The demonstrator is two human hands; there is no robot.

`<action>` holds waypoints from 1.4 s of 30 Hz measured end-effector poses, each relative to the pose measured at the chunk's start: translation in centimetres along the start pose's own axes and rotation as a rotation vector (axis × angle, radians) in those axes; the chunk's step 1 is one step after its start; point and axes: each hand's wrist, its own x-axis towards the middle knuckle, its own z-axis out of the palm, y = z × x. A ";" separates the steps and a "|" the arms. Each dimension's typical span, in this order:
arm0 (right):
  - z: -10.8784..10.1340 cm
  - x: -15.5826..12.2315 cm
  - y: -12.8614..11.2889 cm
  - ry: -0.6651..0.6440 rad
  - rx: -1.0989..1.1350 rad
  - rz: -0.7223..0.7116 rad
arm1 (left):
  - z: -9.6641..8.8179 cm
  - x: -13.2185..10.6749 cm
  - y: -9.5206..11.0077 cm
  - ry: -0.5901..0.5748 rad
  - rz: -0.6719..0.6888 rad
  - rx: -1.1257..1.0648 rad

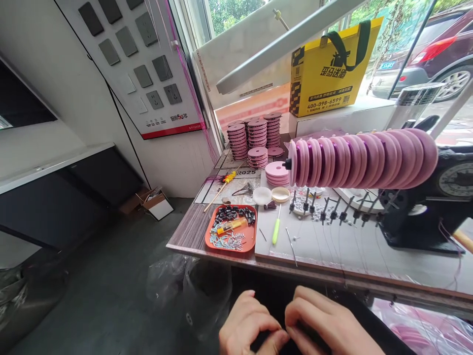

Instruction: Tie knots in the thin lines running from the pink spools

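Note:
Both my hands are low at the bottom edge of the view, below the table's front edge. My left hand and my right hand have their fingers curled, and their fingertips meet in a pinch over something dark and small that I cannot make out. Above them on the table stands a black machine with a row of several pink spools on a horizontal shaft. Thin threads run down from the spools towards the table's front edge.
An orange tray holds dark beads, small blue parts and a yellow tool. A green-handled tool lies beside it. Stacks of pink spools stand at the back. A yellow bag sits by the window. Clear plastic bags lie on the floor.

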 end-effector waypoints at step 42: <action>0.9 0.4 -0.2 0.045 -0.350 -0.143 | 1.5 -1.3 0.1 0.139 0.062 0.228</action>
